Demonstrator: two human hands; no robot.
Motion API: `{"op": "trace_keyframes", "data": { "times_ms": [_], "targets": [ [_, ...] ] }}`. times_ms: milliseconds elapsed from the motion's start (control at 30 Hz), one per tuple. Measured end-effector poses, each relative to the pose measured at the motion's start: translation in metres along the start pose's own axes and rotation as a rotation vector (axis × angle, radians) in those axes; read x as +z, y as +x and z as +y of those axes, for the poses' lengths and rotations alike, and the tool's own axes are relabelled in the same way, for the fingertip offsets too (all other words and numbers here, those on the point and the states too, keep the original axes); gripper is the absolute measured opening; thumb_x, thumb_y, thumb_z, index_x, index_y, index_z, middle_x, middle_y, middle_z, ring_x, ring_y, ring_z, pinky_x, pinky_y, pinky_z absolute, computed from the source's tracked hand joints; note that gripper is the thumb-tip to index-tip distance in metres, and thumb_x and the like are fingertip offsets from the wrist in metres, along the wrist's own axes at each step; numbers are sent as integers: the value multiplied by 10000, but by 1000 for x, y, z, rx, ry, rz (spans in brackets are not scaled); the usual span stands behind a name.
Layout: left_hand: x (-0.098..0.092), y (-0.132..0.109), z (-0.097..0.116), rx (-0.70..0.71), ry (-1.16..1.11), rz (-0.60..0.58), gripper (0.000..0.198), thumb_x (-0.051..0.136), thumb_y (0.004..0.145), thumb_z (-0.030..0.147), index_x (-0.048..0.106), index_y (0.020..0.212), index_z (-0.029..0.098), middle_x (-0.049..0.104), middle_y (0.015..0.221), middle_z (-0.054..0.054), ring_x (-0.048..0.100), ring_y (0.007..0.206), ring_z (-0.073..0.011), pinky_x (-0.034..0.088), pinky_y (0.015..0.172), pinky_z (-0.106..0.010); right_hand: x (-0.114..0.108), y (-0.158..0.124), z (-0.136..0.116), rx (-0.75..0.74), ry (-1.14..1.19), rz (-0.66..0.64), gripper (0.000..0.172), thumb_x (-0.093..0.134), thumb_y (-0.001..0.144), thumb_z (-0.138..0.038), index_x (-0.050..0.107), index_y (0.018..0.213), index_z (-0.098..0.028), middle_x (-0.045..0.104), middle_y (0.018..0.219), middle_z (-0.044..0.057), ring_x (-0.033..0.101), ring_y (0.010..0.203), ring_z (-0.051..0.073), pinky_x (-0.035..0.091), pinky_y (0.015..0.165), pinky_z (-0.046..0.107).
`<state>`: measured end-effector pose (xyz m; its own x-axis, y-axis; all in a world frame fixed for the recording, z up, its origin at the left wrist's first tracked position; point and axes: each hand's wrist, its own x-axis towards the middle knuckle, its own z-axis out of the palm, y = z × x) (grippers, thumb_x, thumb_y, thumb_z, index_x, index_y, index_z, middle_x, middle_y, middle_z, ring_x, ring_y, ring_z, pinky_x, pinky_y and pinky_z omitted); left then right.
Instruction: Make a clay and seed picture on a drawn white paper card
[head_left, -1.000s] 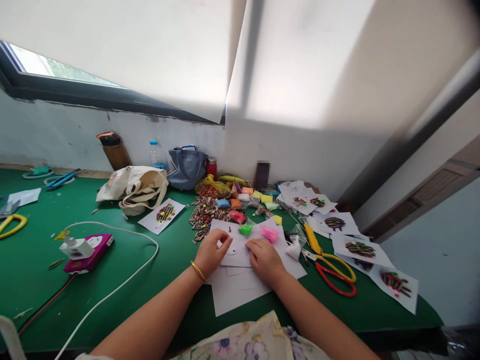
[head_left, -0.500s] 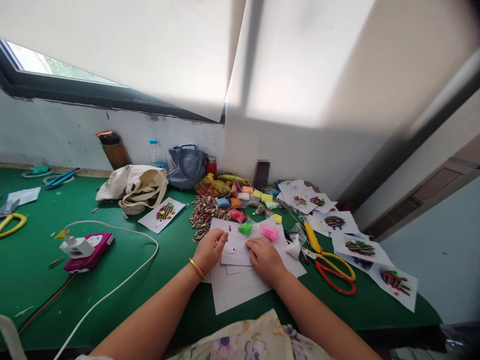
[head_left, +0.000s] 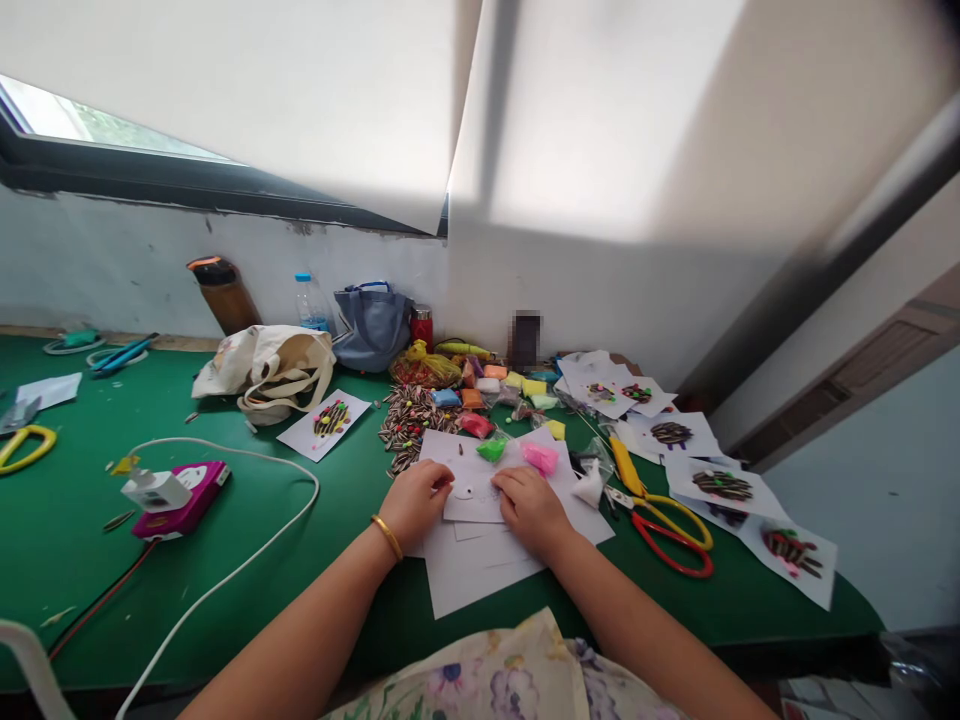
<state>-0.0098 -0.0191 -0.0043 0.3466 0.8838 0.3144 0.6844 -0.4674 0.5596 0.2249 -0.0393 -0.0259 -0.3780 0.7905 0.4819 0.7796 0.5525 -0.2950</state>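
1. The left hand point(head_left: 415, 505) and the right hand point(head_left: 531, 510) are both working on a white paper sheet point(head_left: 474, 505). The sheet is lying on a looser stack of paper point(head_left: 480, 582) near the front edge of the green tabletop point(head_left: 67, 540).
2. Both hands are curling narrowly, with fingertips coming down on the sheet and a small gap between them. Neither is clearly holding anything, and it is impossible to tell whether the fingertips are pinching something tiny.
3. The step in hand appears to be steadying or working this sheet, so the next move would seem to call for freeing one hand to reach the materials beyond it.
4. Just past the sheet, a soft green packet point(head_left: 492, 449) and a pink packet point(head_left: 540, 459) are sitting in glossy, crinkled film. Striped, ridged sunflower seeds point(head_left: 409, 428) are spreading in a loose heap, while scissors point(head_left: 671, 535) with looped yellow and red handles are lying to the right.
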Motion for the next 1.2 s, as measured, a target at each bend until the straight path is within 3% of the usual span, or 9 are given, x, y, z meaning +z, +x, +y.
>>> {"op": "trace_keyframes", "data": {
  "times_ms": [200,367,633,1200],
  "targets": [
    [5,2,-4,-15,-23,-14,177,561,783,128,694,867,209,688,882,-48,618,835,-194,469,787,-320,2,-1,0,5,-3,-5,290,498,837,-103,652,1069,-186,658,1070,82,560,1019,222,458,919,380],
    [6,1,-3,-51,-31,-18,143,588,776,167,679,875,216,675,806,-27,602,736,-177,456,685,-291,1,0,-1,-5,-9,4,282,493,843,-110,654,1058,-195,659,1061,81,566,1005,215,466,897,371],
    [5,1,-1,46,87,-54,100,618,801,209,716,788,227,644,843,-46,605,795,-182,446,766,-303,1,0,0,-5,-9,-1,287,503,833,-106,657,1059,-194,658,1064,84,564,1009,222,468,900,375],
    [9,2,-5,73,81,-85,174,592,848,220,760,879,253,675,861,-46,618,809,-171,445,790,-290,4,-1,1,9,0,-4,289,512,834,-108,660,1069,-187,653,1079,84,554,1022,224,460,914,382]
  ]
}}
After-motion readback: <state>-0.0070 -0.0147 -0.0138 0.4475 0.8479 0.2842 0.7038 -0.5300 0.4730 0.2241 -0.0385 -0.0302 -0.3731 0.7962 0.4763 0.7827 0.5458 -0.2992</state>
